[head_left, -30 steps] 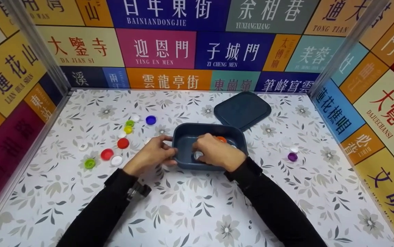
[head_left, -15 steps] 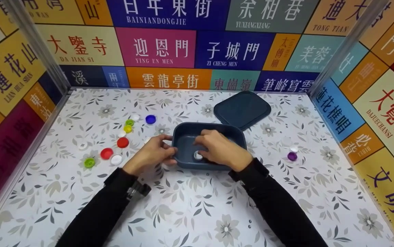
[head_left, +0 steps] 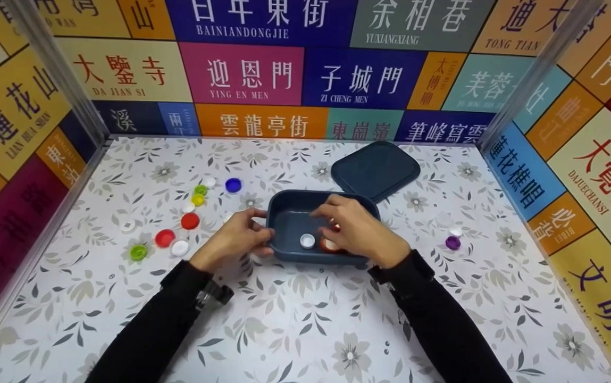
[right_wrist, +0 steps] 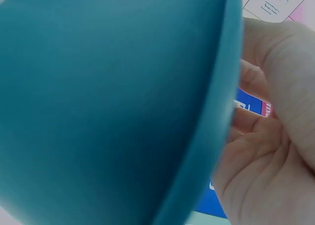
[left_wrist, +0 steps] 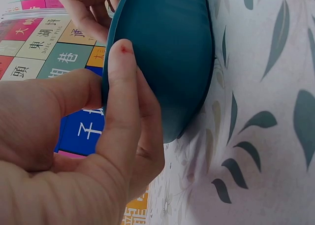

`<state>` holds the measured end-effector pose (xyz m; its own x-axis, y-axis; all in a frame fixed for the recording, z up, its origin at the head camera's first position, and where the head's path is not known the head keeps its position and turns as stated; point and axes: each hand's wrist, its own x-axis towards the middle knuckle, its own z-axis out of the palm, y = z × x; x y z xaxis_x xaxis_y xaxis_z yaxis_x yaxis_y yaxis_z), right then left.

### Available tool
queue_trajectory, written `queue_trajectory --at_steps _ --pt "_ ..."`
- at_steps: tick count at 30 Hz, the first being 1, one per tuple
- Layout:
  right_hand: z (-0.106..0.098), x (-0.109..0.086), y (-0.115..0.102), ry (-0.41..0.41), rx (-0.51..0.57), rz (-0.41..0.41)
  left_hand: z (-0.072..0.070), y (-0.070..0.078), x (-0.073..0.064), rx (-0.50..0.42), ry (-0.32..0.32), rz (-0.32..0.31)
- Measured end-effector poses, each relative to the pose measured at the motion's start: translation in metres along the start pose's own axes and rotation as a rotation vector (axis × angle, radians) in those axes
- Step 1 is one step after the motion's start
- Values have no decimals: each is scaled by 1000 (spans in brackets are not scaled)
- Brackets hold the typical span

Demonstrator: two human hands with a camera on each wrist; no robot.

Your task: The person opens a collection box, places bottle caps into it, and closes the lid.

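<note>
A dark blue rectangular box (head_left: 290, 218) stands in the middle of the table in the head view. My left hand (head_left: 239, 236) pinches its left rim; in the left wrist view the thumb and index finger (left_wrist: 120, 82) meet at the rim, with the index finger on the outer wall. Over the box's right half hovers my right hand (head_left: 356, 226), fingers bent loosely with nothing seen gripped. A small white bottle cap (head_left: 307, 241) lies on the box floor left of the thumb. Beside it, partly covered by the right hand, is an orange-rimmed cap (head_left: 328, 245).
Behind the box lies its dark blue lid (head_left: 377, 169). Loose caps spread over the left side, including a blue cap (head_left: 233, 184), a red cap (head_left: 190, 221) and a green cap (head_left: 138, 252). A purple cap (head_left: 453, 242) is at right. Printed panels (head_left: 252, 77) enclose the table.
My right hand has let go of the white cap and drawn back to the right inside the box, uncovering the cap and part of the orange one. The left hand stays at the rim.
</note>
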<state>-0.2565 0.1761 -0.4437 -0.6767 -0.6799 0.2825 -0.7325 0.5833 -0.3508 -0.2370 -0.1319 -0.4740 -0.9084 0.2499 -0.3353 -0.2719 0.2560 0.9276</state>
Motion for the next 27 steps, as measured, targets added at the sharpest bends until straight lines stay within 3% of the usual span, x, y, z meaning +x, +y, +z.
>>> queue_trajectory --at_steps 12,27 --pt "-11 -13 10 95 30 -27 -2 0 0 16 -7 -6" --pt "-41 -52 47 279 -31 148 -2 -1 1 -2 -8 -2"
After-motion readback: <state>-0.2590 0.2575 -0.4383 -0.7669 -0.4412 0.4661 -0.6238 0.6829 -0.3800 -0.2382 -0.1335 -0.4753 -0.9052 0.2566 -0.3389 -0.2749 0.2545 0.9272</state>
